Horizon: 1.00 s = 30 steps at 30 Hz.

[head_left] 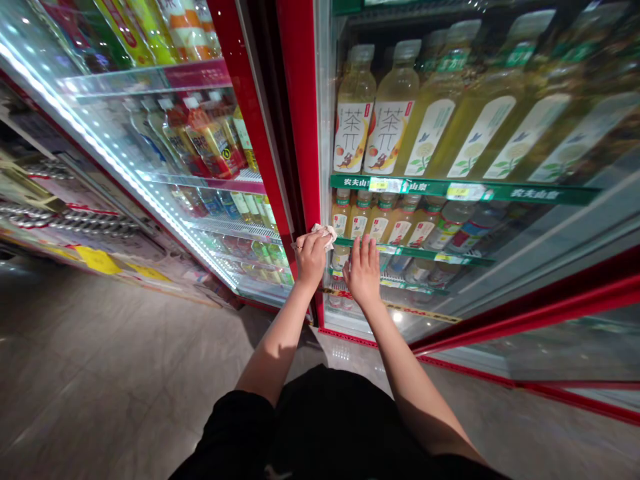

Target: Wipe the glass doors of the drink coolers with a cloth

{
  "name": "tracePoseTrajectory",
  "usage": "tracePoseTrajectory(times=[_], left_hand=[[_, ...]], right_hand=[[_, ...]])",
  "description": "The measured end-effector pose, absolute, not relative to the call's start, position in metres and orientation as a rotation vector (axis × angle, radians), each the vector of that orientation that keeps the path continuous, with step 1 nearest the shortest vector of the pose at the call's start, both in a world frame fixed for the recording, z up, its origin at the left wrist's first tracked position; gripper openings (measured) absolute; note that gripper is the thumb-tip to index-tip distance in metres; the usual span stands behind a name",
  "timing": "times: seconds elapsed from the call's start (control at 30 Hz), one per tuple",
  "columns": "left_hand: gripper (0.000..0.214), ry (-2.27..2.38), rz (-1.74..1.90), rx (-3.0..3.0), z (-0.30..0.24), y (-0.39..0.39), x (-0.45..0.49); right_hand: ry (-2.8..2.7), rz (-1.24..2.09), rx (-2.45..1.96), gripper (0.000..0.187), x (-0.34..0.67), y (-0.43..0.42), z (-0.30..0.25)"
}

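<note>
My left hand (310,257) is closed around a crumpled white cloth (325,233) and presses it against the glass door (530,220) of a red drinks cooler, close to the red frame (301,120). My right hand (363,268) lies flat on the same glass just to the right, fingers stretched out and holding nothing. Behind the glass stand rows of yellow-green tea bottles (387,120) on green-edged shelves (465,192).
A second cooler (200,153) with lit shelves of mixed bottled drinks stands to the left. Further left are racks of cans (65,220) with yellow price tags. Grey tiled floor (110,373) spreads below. My dark clothing fills the bottom centre.
</note>
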<state>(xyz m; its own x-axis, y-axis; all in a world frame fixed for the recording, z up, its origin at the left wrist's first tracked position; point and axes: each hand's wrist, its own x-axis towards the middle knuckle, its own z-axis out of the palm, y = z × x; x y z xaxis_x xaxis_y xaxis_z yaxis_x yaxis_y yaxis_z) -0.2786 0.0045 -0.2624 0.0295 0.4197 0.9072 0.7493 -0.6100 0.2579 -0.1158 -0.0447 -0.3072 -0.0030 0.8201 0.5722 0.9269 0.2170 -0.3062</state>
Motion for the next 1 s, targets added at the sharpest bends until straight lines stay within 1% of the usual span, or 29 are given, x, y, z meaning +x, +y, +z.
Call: tracePoseTrajectory(times=[0.17, 0.37, 0.5, 0.6, 0.8, 1.0], left_hand=[[0.026, -1.313, -1.67, -1.99, -0.257, 0.008, -0.283], [0.024, -1.339, -1.694, -1.917, -0.274, 0.0, -0.271], [0.024, -1.283, -1.732, -1.954, -0.266, 0.003, -0.266], [0.025, -1.334, -1.783, -1.919, -0.262, 0.004, -0.268], [0.026, -1.407, -1.704, -1.814, -0.281, -0.012, -0.254], [0.028, -1.302, -1.69, -1.868, -0.267, -0.002, -0.248]], right_hand=[[-1.826, -0.227, -1.609, 0.083, -0.117, -0.047, -0.307], [-1.863, -0.242, -1.582, 0.088, -0.114, -0.054, -0.296], [-1.924, -0.236, -1.523, 0.091, -0.103, -0.064, -0.29], [-1.917, -0.262, -1.525, 0.09, -0.093, -0.075, -0.292], [-1.875, -0.263, -1.575, 0.09, -0.081, -0.088, -0.304], [-1.879, -0.236, -1.647, 0.087, -0.072, -0.089, -0.309]])
